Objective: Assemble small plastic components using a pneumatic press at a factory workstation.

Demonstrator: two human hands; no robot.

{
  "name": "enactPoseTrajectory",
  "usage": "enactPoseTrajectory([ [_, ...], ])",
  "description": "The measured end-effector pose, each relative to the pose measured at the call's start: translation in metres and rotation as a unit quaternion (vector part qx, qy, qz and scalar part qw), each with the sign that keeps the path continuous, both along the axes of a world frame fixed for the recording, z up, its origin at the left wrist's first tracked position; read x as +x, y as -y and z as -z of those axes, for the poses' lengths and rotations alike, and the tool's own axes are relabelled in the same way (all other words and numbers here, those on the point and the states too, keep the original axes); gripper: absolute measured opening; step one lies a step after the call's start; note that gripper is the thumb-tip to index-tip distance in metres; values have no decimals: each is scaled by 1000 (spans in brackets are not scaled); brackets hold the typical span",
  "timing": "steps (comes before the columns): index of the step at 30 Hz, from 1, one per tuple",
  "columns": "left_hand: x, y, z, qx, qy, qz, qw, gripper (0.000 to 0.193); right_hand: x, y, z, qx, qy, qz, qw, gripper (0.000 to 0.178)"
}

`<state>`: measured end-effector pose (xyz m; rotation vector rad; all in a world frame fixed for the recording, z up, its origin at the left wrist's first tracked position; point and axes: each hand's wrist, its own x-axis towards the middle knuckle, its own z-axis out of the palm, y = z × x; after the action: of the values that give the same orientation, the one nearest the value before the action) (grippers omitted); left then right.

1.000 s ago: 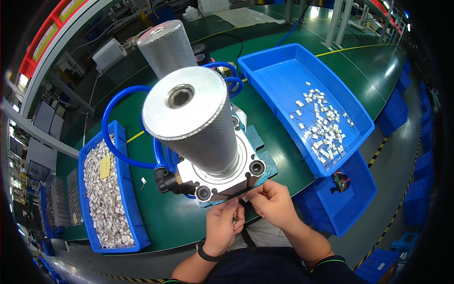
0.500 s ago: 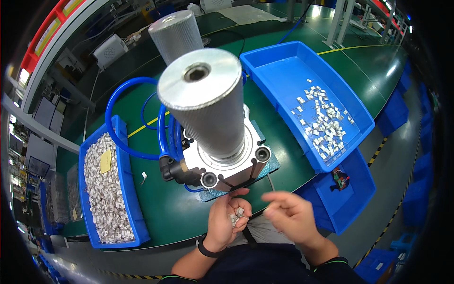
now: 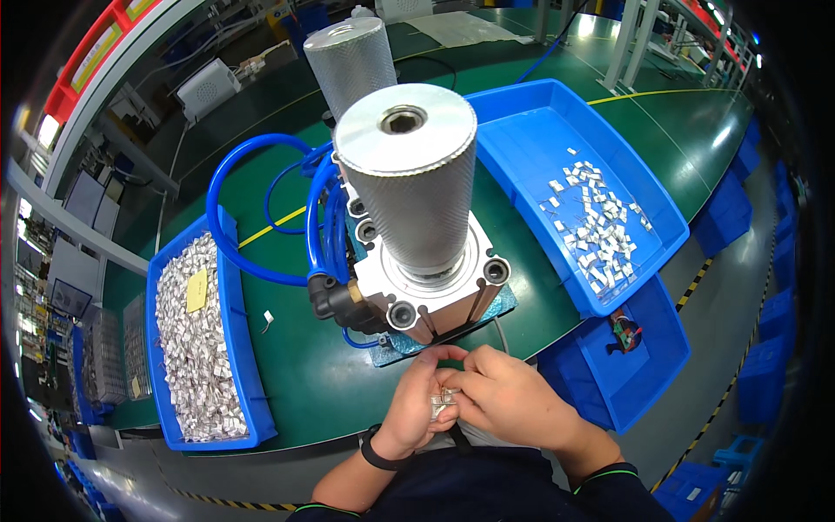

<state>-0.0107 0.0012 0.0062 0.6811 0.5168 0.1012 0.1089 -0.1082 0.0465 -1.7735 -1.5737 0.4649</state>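
Observation:
At the table's near edge, my left hand [image 3: 416, 398] is curled around several small white rectangular parts with thin wire leads [image 3: 443, 403]. My right hand [image 3: 509, 396] meets it, thumb and fingers pinched together over those parts. What the right fingertips grip is too small and hidden to make out. Just beyond both hands stands a metal press-like fixture [image 3: 435, 300] with a tall knurled cylinder [image 3: 409, 200] on top. A single loose white part [image 3: 268, 319] lies on the green table [image 3: 322, 391] to the left.
On the left, a long blue tray [image 3: 252, 383] is heaped with similar white parts under a yellow note [image 3: 197, 290]. A larger blue tray [image 3: 509, 130] at the right holds a scattered group. Below it sits another blue bin [image 3: 652, 365]. Blue hoses [image 3: 217, 187] loop beside the fixture.
My right hand has moved left, from apart to touching my left hand, and its fingers have closed in a pinch. The fixture appears shifted right as the view moved slightly.

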Motion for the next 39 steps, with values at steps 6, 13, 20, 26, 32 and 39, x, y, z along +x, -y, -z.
enactPoseTrajectory([
  [6, 6, 4, -8, 40, 12, 8, 999, 45, 3, 0, 5, 37, 39, 21, 998, 18],
  [13, 2, 7, -1, 43, 46, -70, 996, 35, 7, 3, 26, 10, -528, 154, 835, 17],
  [20, 3, 13, 7, 121, 24, -121, 985, 16, 7, 0, 30, 29, -584, 157, 796, 19],
  [26, 6, 13, 4, 133, -7, -139, 981, 7, 1, 2, 35, 17, -572, 162, 804, 17],
  [32, 7, 8, 3, 197, -31, -127, 972, 15, 4, 9, 37, 3, -450, 152, 880, 11],
  [39, 5, 6, 1, 238, -15, -102, 966, 14, 8, 11, 37, -18, -440, 63, 896, 12],
])
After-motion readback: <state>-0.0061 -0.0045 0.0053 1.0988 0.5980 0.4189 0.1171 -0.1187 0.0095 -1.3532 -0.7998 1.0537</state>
